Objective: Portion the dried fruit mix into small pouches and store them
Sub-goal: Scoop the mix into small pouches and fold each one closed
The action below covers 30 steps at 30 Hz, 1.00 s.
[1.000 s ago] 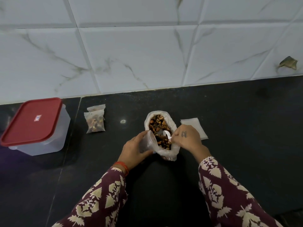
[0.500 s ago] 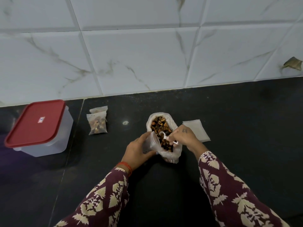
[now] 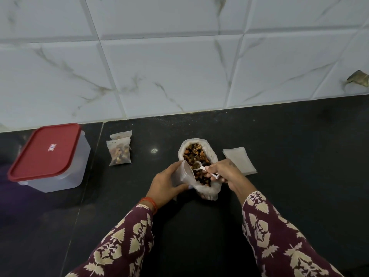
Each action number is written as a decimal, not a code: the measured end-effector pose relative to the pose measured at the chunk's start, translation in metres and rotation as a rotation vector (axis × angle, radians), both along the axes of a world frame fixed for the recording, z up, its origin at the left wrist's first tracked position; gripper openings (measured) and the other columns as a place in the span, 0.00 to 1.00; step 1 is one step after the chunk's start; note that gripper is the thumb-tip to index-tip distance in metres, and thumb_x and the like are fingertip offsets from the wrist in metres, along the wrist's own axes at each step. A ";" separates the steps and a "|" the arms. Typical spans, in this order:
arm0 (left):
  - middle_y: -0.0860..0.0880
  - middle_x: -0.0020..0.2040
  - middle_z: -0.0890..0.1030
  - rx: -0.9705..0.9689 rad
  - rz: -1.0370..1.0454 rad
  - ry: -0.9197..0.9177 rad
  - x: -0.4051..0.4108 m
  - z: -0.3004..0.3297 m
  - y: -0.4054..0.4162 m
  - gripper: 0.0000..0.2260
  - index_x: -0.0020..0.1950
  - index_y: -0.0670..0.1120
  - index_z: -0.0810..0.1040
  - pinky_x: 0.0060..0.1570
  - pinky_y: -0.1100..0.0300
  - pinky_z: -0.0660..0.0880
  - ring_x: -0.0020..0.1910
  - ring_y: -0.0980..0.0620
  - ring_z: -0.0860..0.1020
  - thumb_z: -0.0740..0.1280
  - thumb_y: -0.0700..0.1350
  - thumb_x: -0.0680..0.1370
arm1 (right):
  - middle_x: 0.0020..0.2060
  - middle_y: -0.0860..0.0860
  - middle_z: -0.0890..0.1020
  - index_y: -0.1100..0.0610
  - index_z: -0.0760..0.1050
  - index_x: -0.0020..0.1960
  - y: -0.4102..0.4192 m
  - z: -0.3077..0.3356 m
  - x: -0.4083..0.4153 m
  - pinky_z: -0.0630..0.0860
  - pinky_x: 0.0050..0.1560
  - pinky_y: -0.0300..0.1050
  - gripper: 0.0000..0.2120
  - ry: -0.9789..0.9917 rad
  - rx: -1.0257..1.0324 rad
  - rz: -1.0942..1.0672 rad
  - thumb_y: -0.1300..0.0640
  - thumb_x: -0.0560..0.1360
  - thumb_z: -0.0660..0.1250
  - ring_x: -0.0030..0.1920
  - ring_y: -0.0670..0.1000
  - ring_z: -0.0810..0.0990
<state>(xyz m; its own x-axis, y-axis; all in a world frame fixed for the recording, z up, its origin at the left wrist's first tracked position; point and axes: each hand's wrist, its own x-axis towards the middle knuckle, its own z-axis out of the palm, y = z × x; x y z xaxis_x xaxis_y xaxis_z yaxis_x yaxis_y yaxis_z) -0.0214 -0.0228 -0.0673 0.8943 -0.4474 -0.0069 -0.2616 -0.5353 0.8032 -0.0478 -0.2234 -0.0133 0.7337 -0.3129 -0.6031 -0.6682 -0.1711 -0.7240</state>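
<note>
Right then, the dried fruit mix (image 3: pixel 196 154) sat in its open bag (image 3: pixel 207 191) mid-bench, long axis running away from the person. The right hand (image 3: pixel 225 171) pinched a loaded white spoon (image 3: pixel 201 167), bowl pointing left at the small pouch (image 3: pixel 184 172) gripped open by the left hand (image 3: pixel 165 183), just beside. Two filled pouches (image 3: pixel 120 149) lay further left.
</note>
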 end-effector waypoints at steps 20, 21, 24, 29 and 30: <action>0.54 0.65 0.74 -0.080 0.033 0.027 0.014 0.011 0.002 0.37 0.71 0.57 0.67 0.64 0.53 0.72 0.64 0.56 0.72 0.74 0.63 0.65 | 0.37 0.50 0.84 0.55 0.83 0.46 -0.004 0.015 -0.020 0.74 0.41 0.38 0.04 -0.397 -0.120 -0.031 0.55 0.74 0.70 0.37 0.45 0.79; 0.54 0.66 0.74 -0.053 0.044 0.019 0.014 0.009 0.005 0.37 0.71 0.56 0.67 0.65 0.53 0.71 0.64 0.56 0.72 0.74 0.63 0.65 | 0.36 0.49 0.84 0.55 0.84 0.46 -0.006 0.008 -0.017 0.76 0.44 0.40 0.05 -0.384 -0.218 -0.028 0.55 0.74 0.70 0.37 0.45 0.80; 0.55 0.66 0.73 -0.001 0.060 0.009 0.012 0.005 0.010 0.36 0.71 0.56 0.67 0.65 0.57 0.70 0.64 0.56 0.71 0.74 0.62 0.66 | 0.37 0.50 0.84 0.53 0.84 0.45 -0.008 -0.009 -0.009 0.75 0.41 0.43 0.07 -0.282 -0.524 0.063 0.52 0.75 0.68 0.40 0.49 0.81; 0.56 0.65 0.74 -0.016 0.032 0.057 0.012 0.004 0.007 0.33 0.70 0.56 0.67 0.63 0.60 0.70 0.64 0.57 0.72 0.74 0.58 0.68 | 0.42 0.49 0.84 0.51 0.83 0.49 0.010 -0.024 0.006 0.69 0.38 0.38 0.11 -0.325 -0.901 0.217 0.50 0.78 0.62 0.43 0.48 0.80; 0.55 0.65 0.75 -0.016 0.027 0.063 0.012 0.004 0.005 0.33 0.71 0.55 0.67 0.63 0.60 0.69 0.64 0.56 0.72 0.74 0.58 0.68 | 0.42 0.49 0.83 0.51 0.83 0.50 0.013 -0.025 0.010 0.69 0.38 0.38 0.11 -0.365 -0.946 0.264 0.50 0.78 0.62 0.43 0.48 0.80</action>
<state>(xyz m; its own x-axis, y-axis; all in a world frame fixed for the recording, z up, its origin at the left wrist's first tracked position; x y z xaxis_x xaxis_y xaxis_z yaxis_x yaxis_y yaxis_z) -0.0090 -0.0176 -0.0634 0.9042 -0.4233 -0.0563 -0.1959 -0.5283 0.8262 -0.0383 -0.2109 -0.0385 0.9354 -0.3452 0.0763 -0.2952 -0.8813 -0.3690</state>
